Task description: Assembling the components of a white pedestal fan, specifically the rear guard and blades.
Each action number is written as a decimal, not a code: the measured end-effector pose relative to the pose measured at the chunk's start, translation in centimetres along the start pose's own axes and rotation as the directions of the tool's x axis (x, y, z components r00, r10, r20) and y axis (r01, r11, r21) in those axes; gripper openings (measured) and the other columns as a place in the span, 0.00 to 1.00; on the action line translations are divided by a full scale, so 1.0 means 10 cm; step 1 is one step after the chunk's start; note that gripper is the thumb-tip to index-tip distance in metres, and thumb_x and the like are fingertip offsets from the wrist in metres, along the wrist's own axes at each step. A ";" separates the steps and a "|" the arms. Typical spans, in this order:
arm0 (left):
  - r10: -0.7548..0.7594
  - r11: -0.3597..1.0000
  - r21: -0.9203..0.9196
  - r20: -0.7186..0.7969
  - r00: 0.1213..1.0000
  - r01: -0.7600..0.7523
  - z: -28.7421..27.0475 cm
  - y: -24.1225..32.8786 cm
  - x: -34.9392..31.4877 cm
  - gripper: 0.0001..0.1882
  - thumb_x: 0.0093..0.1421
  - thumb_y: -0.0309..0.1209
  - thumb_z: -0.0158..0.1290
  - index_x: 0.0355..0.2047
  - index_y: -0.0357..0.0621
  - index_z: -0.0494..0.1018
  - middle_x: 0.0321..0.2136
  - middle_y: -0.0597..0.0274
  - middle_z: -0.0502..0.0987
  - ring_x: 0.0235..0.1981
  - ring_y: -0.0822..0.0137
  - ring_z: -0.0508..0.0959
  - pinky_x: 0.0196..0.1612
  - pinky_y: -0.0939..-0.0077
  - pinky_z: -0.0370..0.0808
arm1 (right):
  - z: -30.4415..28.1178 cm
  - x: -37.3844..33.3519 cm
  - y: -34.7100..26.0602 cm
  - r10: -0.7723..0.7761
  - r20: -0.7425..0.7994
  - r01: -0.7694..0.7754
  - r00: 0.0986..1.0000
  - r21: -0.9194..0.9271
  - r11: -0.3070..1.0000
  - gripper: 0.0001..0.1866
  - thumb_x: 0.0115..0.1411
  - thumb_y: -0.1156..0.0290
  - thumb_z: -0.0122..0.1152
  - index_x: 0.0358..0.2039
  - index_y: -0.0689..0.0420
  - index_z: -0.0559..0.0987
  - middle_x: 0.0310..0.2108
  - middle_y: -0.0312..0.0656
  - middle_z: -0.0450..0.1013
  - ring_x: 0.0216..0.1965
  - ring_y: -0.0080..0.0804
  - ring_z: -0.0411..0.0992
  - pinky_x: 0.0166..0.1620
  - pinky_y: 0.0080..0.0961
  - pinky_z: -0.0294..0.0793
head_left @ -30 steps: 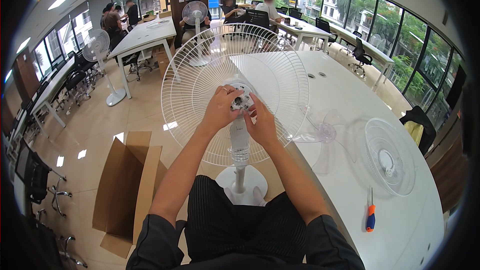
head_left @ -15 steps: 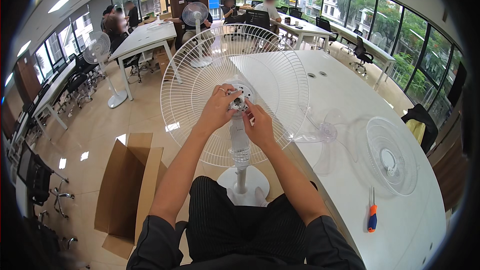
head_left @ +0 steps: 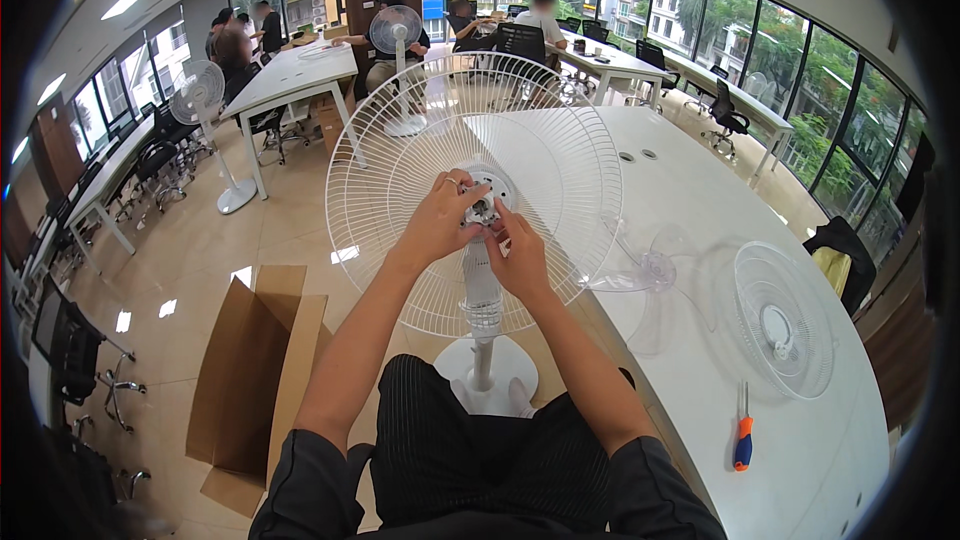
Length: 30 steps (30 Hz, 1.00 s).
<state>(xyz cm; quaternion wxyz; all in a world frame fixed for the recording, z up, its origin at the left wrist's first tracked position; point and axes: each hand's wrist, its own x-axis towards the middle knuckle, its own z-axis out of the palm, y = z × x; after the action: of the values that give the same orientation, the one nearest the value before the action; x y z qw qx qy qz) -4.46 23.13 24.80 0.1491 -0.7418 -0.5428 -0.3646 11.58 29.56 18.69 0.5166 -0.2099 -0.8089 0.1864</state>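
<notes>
A white pedestal fan stands in front of me, its round base [head_left: 446, 365] on the floor by my feet. The wide wire grille [head_left: 375, 270] is at its head, with no front cover over it. At the grille's middle is a small white plastic part with a dark centre [head_left: 483, 208]. My left hand [head_left: 442, 218] grips this part from the left, fingers curled over its top. My right hand [head_left: 519, 252] pinches its lower right side with the fingertips. The fingers partly hide the part, so its exact kind does not show.
To my right, a white table [head_left: 680, 420] bears a clear fan blade [head_left: 657, 271], a front grille [head_left: 783, 320] and an orange-and-blue screwdriver [head_left: 743, 443]. An open cardboard box [head_left: 235, 390] stands on the floor at left. Beyond are other fans [head_left: 395, 30], desks, chairs and several people.
The view has shifted slightly, moving the whole scene a little. Both hands stay on the white part at the fan's middle, with hardly any change in their grip.
</notes>
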 end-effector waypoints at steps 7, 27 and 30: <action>0.059 0.998 0.022 -0.102 0.993 -0.057 0.09 0.02 -0.02 0.33 0.41 0.28 0.69 0.52 0.46 0.75 0.46 0.56 0.69 0.46 0.56 0.70 0.46 0.67 0.74 | 0.05 -0.18 0.06 -0.059 0.001 0.059 0.998 0.023 0.998 0.27 0.55 0.77 0.63 0.57 0.63 0.71 0.30 0.44 0.75 0.28 0.35 0.75 0.32 0.28 0.74; 0.199 0.979 0.077 -0.229 0.953 -0.186 0.10 -0.05 -0.07 0.32 0.38 0.25 0.68 0.47 0.39 0.73 0.45 0.56 0.75 0.45 0.55 0.75 0.46 0.66 0.76 | -0.01 0.07 -0.03 0.015 -0.054 -0.012 0.998 0.062 0.998 0.25 0.55 0.78 0.61 0.55 0.58 0.73 0.36 0.48 0.72 0.34 0.41 0.75 0.39 0.32 0.75; 0.169 0.985 0.020 -0.236 0.957 -0.169 0.12 -0.08 -0.09 0.30 0.38 0.22 0.68 0.45 0.38 0.74 0.45 0.56 0.76 0.45 0.55 0.76 0.46 0.66 0.76 | -0.01 0.05 -0.04 0.029 -0.045 -0.025 0.999 0.080 0.996 0.26 0.55 0.78 0.61 0.56 0.58 0.73 0.36 0.48 0.72 0.34 0.41 0.75 0.39 0.32 0.75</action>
<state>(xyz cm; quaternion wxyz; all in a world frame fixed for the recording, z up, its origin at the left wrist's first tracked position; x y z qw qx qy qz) -4.84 23.52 23.27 0.2431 -0.7367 -0.4555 -0.4367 11.45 29.54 19.30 0.5404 -0.2044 -0.7858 0.2206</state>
